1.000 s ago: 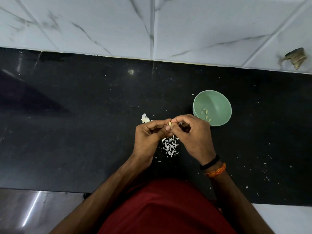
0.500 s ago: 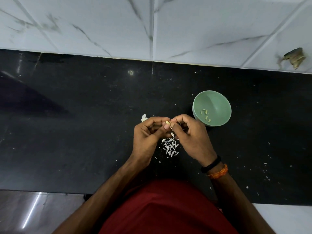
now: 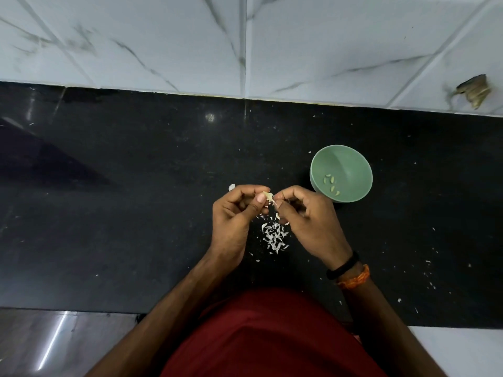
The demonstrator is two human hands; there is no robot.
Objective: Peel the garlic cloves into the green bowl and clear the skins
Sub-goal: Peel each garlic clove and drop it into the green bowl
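Observation:
My left hand [image 3: 236, 213] pinches a small garlic clove [image 3: 267, 196] between thumb and curled fingers, above the black counter. My right hand [image 3: 304, 219] sits just to its right, fingertips pinching a strip of skin [image 3: 273, 203] that hangs off the clove. Below the hands lies a pile of white skins [image 3: 275, 235]. The green bowl [image 3: 351, 161] stands right of my right hand, with several peeled cloves [image 3: 331, 183] inside. A pale bit of garlic [image 3: 231, 187] shows behind my left hand, mostly hidden.
The black counter [image 3: 122, 213] runs across the view, with a white marbled tile wall [image 3: 163, 42] behind it. Scattered skin flecks [image 3: 430, 278] lie on the counter at the right. A brown patch [image 3: 475, 91] marks the wall at the far right.
My hands have drawn slightly apart, and a strip of skin now trails from the clove toward my right fingertips. The bowl and skin pile have not moved.

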